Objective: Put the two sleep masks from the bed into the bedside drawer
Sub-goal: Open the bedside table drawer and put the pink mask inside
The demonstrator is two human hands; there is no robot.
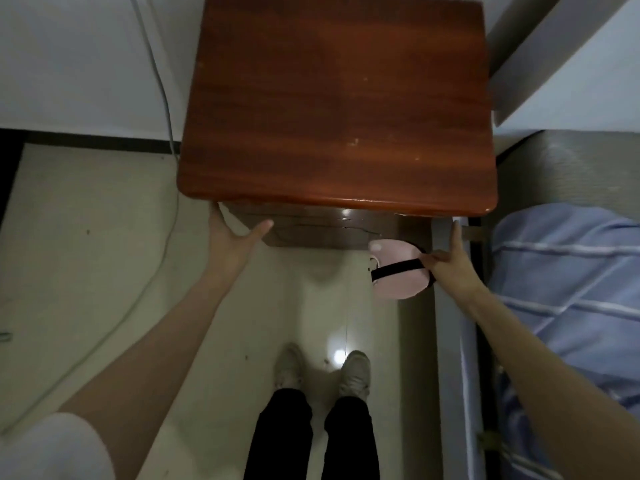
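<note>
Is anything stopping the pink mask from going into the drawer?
Yes. The drawer under the nightstand top looks closed, so its dark front panel blocks the way in. The pink sleep mask hangs by its black strap from the right hand, just in front of that panel. The left hand is at the drawer's left corner.

— What kind of room is this?
— A bedroom, plain as day. There's a reddish wooden bedside cabinet (332, 105) against the white wall (76, 60), and a bed (568, 292) right beside it with blue striped bedding.
— Someone's home, then?
— Can't say; home or dormitory. Pale tiled floor (86, 258), a white cable (162, 88) trailing down the wall, nothing else.
</note>
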